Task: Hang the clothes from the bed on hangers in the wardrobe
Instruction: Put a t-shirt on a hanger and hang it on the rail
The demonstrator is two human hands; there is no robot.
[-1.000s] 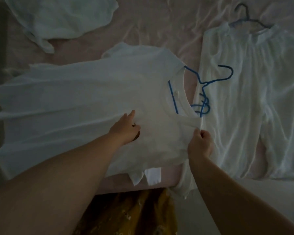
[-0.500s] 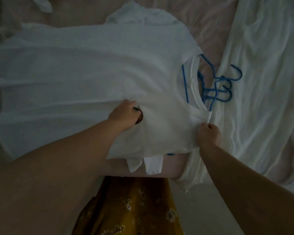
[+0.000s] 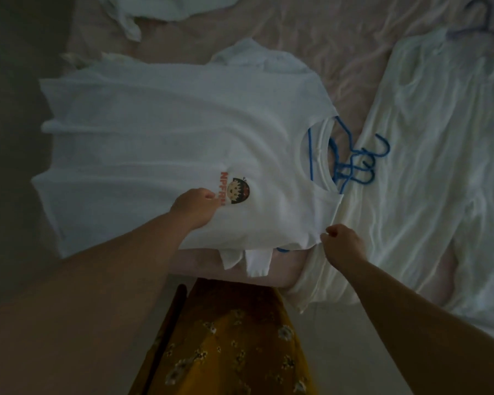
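A white T-shirt point(image 3: 166, 132) with a small cartoon print lies flat on the bed, its collar to the right. A blue hanger point(image 3: 354, 163) sits partly inside the collar, its hook and those of other blue hangers sticking out to the right. My left hand point(image 3: 196, 208) pinches the shirt's front next to the print. At the shirt's near shoulder edge, my right hand point(image 3: 344, 246) grips the fabric with curled fingers. A bit of blue hanger shows under the shirt beside that hand.
The pink bed sheet point(image 3: 340, 52) is rumpled. White trousers point(image 3: 445, 172) on a greyish-blue hanger point(image 3: 479, 21) lie at the right. Another white garment point(image 3: 160, 10) lies at the far top left. My yellow flowered skirt point(image 3: 228, 337) is at the bed's near edge.
My left hand slid left off the print, which now shows fully. My right hand shifted toward the shirt's near shoulder edge. The view pulled back a little.
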